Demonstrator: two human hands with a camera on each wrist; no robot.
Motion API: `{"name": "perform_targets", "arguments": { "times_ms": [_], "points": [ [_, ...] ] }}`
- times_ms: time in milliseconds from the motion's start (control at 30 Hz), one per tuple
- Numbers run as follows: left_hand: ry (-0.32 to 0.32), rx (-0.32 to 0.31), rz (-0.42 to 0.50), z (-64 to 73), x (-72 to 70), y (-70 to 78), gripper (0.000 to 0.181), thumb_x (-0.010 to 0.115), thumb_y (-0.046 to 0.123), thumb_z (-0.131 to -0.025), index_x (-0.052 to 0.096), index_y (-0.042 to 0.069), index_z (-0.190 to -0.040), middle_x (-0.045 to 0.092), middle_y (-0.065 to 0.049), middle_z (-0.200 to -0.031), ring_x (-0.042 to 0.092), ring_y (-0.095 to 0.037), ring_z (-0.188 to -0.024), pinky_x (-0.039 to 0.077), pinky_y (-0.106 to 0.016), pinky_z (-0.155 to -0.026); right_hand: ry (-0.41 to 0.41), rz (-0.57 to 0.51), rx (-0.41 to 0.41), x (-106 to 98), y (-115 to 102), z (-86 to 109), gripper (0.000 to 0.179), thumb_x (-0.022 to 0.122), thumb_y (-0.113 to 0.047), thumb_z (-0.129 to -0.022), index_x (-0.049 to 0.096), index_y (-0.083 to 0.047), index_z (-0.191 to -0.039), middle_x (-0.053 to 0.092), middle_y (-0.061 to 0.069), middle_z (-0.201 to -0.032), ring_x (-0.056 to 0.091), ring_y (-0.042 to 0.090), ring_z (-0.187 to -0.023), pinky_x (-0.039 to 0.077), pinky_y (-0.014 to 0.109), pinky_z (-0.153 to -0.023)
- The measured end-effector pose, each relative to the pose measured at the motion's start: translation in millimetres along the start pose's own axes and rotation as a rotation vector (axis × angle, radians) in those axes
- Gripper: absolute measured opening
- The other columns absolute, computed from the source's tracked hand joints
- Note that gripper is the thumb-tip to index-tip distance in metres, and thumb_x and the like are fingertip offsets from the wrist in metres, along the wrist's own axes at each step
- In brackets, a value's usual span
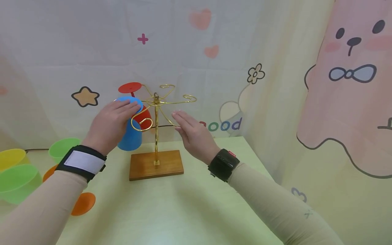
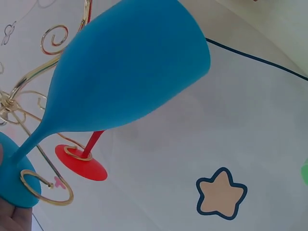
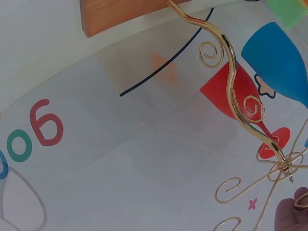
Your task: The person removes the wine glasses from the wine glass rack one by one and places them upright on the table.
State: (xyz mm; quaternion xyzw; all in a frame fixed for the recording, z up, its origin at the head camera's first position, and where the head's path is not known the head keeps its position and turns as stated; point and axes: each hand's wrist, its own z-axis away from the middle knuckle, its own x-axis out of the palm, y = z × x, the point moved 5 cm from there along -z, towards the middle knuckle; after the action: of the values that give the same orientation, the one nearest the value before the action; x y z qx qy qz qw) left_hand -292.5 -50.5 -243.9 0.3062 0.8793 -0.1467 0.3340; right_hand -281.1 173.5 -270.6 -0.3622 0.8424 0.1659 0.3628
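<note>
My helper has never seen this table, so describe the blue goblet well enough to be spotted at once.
In the head view, find the gold stand on its wooden base. Just left of the stand's middle, the blue goblet is upside down, held by the person's left hand. Its nearest neighbour, also upside down, is a red goblet; only this one is blue.

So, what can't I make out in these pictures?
- Head view: the beige left sleeve covers the gap between two orange plastic-looking pieces; whether they're one cup is unclear.
- Head view: the left edge crops the round yellow cup; the pale green cup hides its lower part.
- Head view: the right hand hides a thin gold wire hook's tip.
- Left wrist view: the matte blue goblet faces away, hiding its inside.
</note>
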Motion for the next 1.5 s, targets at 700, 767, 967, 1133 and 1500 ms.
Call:
{"name": "perform_targets", "arguments": {
  "times_ms": [700, 767, 967, 1133, 1500],
  "points": [
    [0.062, -0.063, 0.017, 49.3, -33.2, -6.0, 0.057, 0.070, -0.010, -0.076, 0.059, 0.005, -0.130, 0.065, -0.018, -0.123, 0.054, -0.031, -0.118, 0.050, -0.057, -0.092, 0.044, -0.015, -0.012, 2, 2, 0.0, 0.045, 0.056, -0.012, -0.095, 0.048, -0.003, -0.139, 0.054, 0.015, -0.138, 0.041, 0.017, -0.131, 0.047, 0.038, -0.103],
    [0.065, -0.069, 0.026, 52.3, -32.9, -4.8, 0.058, 0.070, -0.011, -0.076, 0.059, 0.005, -0.130, 0.066, -0.019, -0.122, 0.054, -0.032, -0.117, 0.050, -0.057, -0.091, 0.050, -0.020, -0.010, 1, 2, 0.1, 0.045, 0.056, -0.012, -0.095, 0.048, -0.003, -0.139, 0.054, 0.015, -0.137, 0.041, 0.017, -0.130, 0.047, 0.038, -0.103],
    [0.007, -0.092, 0.034, 65.0, -22.8, 1.8, 0.057, 0.071, -0.012, -0.074, 0.060, 0.003, -0.128, 0.067, -0.021, -0.119, 0.056, -0.036, -0.113, 0.052, -0.057, -0.088, 0.042, -0.024, -0.003, 1, 1, 1.1, 0.044, 0.055, -0.012, -0.096, 0.048, -0.002, -0.138, 0.054, 0.014, -0.137, 0.041, 0.018, -0.131, 0.047, 0.038, -0.103],
    [-0.067, -0.075, 0.035, 76.6, -5.9, 8.6, 0.057, 0.073, -0.010, -0.074, 0.060, 0.002, -0.128, 0.067, -0.020, -0.118, 0.057, -0.036, -0.112, 0.054, -0.055, -0.085, 0.042, -0.028, 0.003, 1, 1, 2.1, 0.045, 0.055, -0.013, -0.096, 0.047, -0.002, -0.139, 0.053, 0.015, -0.138, 0.039, 0.018, -0.132, 0.047, 0.039, -0.102],
    [-0.150, -0.073, 0.095, 93.0, 25.4, 24.6, 0.053, 0.069, -0.007, -0.079, 0.058, 0.002, -0.130, 0.066, -0.017, -0.123, 0.056, -0.033, -0.115, 0.053, -0.052, -0.088, -0.078, -0.091, 0.125, 12, 5, 14.3, 0.063, 0.045, -0.024, -0.101, 0.014, -0.008, -0.153, 0.025, 0.011, -0.157, 0.041, 0.020, -0.130, 0.053, 0.038, -0.094]
  ]
}}
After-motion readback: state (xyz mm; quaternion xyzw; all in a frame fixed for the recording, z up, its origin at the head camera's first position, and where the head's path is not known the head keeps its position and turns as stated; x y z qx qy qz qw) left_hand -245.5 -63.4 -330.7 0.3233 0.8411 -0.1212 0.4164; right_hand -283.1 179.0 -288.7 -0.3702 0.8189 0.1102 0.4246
